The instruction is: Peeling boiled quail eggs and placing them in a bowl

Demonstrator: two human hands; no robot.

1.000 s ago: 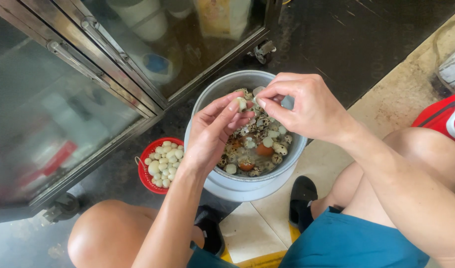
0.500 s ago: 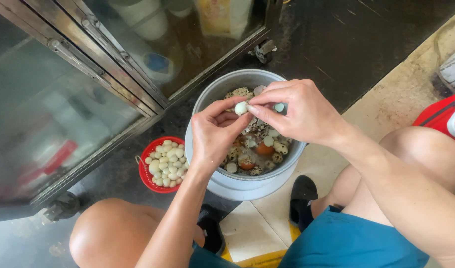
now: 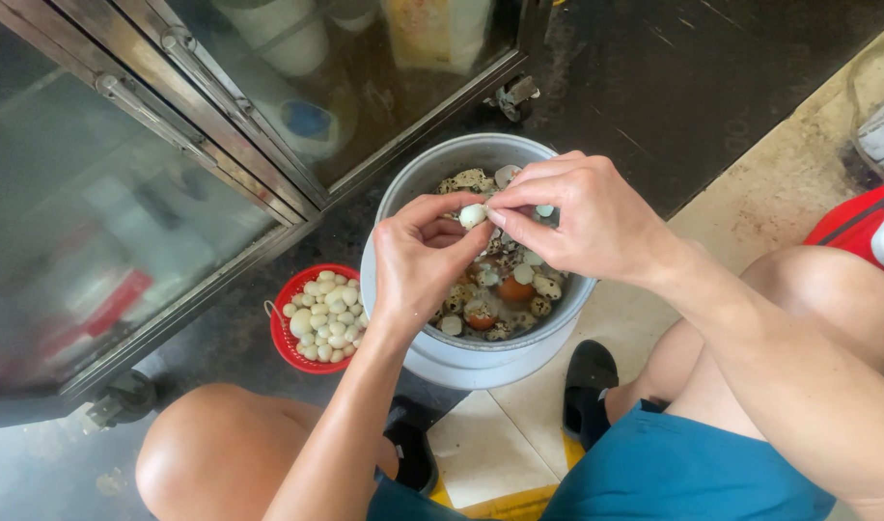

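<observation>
1. The left hand [image 3: 418,260] and the right hand [image 3: 577,217] meet above a grey metal pot [image 3: 481,352] that stands on the floor.
2. Between them is one small pale egg [image 3: 473,214], pinched by the fingertips of both hands; the left hand grasps it from below with thumb and forefinger, and the right hand's fingertips press on its upper right side.
3. The egg is held over the far half of the pot, clear of what lies inside.
4. Inside the pot lie many speckled eggs and bits of shell [image 3: 505,289], with a couple of orange-brown pieces among them; the hands cover much of the heap.
5. Just left of the pot, touching or nearly touching its wall, sits a small red basket [image 3: 283,342] filled with peeled white eggs [image 3: 328,309].
6. Behind both stands a glass-fronted metal cabinet [image 3: 172,145] on wheels, with white containers seen dimly through the glass.
7. The person's bare knees flank the pot, above blue shorts [image 3: 674,463], and a black sandal [image 3: 589,386] rests on the pale tile near the pot's base.
</observation>
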